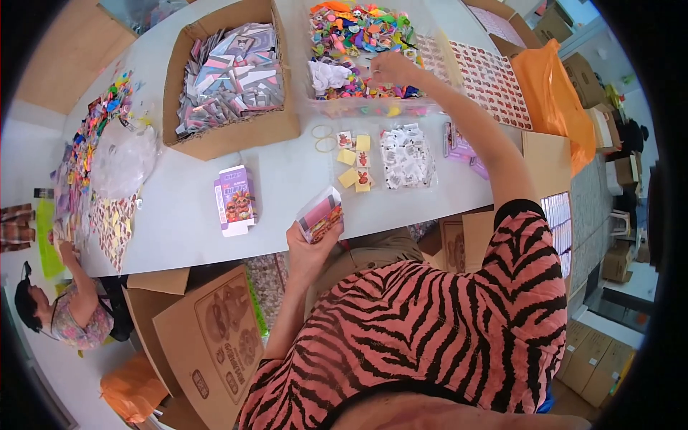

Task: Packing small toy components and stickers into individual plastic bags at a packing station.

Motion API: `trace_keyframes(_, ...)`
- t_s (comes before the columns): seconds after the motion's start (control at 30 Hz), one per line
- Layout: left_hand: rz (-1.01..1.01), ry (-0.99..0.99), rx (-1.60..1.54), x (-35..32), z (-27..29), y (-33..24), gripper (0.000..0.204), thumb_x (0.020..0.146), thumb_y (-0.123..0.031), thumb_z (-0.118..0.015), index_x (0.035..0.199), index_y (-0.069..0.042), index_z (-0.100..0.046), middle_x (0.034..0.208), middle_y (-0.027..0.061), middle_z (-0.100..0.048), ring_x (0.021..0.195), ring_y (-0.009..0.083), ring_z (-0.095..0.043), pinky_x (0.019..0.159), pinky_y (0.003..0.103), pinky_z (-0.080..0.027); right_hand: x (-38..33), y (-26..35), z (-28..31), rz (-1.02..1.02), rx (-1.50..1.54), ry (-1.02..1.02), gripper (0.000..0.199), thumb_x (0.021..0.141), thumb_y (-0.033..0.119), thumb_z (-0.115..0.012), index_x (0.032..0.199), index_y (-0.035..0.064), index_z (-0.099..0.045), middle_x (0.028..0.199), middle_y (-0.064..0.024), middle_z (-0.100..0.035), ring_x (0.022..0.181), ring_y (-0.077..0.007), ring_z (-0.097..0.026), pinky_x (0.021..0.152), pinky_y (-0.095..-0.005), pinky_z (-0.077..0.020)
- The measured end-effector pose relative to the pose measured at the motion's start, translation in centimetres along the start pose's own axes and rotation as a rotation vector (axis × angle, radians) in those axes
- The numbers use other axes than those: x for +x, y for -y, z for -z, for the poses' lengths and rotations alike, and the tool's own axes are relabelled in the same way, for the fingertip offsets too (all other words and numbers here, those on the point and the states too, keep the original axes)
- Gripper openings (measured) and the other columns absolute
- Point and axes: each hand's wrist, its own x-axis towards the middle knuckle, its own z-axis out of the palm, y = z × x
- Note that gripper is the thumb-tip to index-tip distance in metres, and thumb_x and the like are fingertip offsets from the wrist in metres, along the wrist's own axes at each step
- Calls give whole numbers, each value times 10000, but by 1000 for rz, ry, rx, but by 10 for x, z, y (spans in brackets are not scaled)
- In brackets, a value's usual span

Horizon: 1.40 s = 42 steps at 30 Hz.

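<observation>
My left hand (308,256) is closed around a small printed carton (321,219), held upright at the table's near edge with its white flap raised. My right arm stretches across the table to a clear plastic bin (342,107) heaped with small colourful toys (365,27). Over the near part of that heap, my right hand (394,69) has its fingers curled down and drawn together. Whatever lies between them is too small to make out. A crumpled white cloth or bag (330,76) rests beside it in the bin. Another purple carton (236,199) lies on the table to the left.
A cardboard box (231,147) of flat grey-pink packets stands left of the bin. Nearer lie yellow and red-printed cards (347,158), a pile of white sachets (408,159) and rubber bands (325,145). Sticker sheets (491,79) lie right. Another person (79,308) works at far left.
</observation>
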Motion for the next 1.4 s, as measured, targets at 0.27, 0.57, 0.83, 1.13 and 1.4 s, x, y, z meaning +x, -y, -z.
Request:
trace_keyframes(0.27, -16, 25, 0, -1, -1, 4, 272, 804, 2, -667, 1058, 66, -594, 947, 123, -672, 882, 186, -656, 798, 311, -538, 0, 1, 16, -117, 65, -23, 252, 729, 257, -667, 905, 82, -623, 891, -113, -660, 788, -294, -631, 711, -395, -498)
trace_keyframes(0.57, -12, -5, -3, -4, 5, 11, 279, 805, 2, -664, 1064, 73, -590, 957, 132, -671, 889, 192, -657, 802, 313, -537, 6, 37, 18, -67, -55, 251, 211, 763, 264, -671, 925, 129, -673, 982, -93, -653, 913, -280, -624, 793, -392, -494)
trace_keyframes(0.83, 1, 5, -47, 6, 1, 7, 293, 804, 3, -663, 1077, 73, -584, 965, 140, -668, 890, 197, -658, 801, 318, -539, 7, -5, 3, 16, -7, -17, 203, 793, 223, -628, 941, 96, -685, 867, -120, -665, 770, -289, -633, 689, -391, -501)
trace_keyframes(1.13, -37, 28, -35, 19, -3, 19, 356, 813, 31, -647, 1149, 78, -538, 993, 144, -651, 880, 214, -657, 788, 323, -556, -25, 38, 78, -66, 737, -56, 224, 918, 273, -551, 973, 73, -637, 789, -7, -630, 655, -61, -571, 584, -231, -462)
trace_keyframes(1.4, 28, 1, -154, 35, -12, 13, 318, 811, 2, -659, 1115, 49, -577, 967, 136, -666, 865, 203, -663, 763, 315, -563, -73, 188, 118, 176, 1235, 95, 188, 914, 121, -571, 1077, 31, -550, 803, -11, -622, 698, -99, -609, 629, -214, -481)
